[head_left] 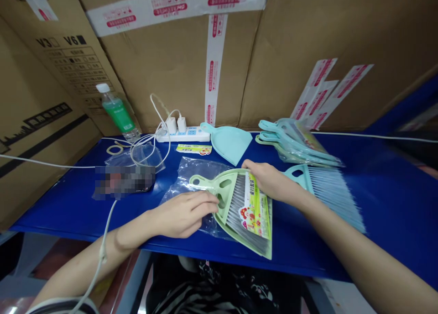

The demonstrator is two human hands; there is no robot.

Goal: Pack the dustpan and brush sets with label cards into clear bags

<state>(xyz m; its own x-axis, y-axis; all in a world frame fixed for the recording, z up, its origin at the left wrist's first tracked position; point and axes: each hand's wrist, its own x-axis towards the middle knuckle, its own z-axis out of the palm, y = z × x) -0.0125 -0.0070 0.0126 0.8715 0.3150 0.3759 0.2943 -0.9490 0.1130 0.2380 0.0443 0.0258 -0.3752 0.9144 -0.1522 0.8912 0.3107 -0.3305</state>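
A light green dustpan (270,245) lies in front of me with a small green hand brush (230,193) nested on it, its grey bristles pointing right. Across the bristles sits a yellow-green printed label card (255,206). My left hand (186,213) grips the left side of the set, fingertips in the openings by the brush's handle. At the far edge, my right hand (268,179) is closed on the dustpan's rim beside the card; its fingertips are partly hidden. A clear plastic bag (174,188) is spread under the set.
Behind are a blue dustpan (229,143), another label card (194,149), bagged dustpan sets (301,143) and a power strip (191,135) with white cables. A blue brush (335,193) lies right. At left stand a bottle (118,113) and a blurred item (125,181); cardboard boxes (164,72) wall the back.
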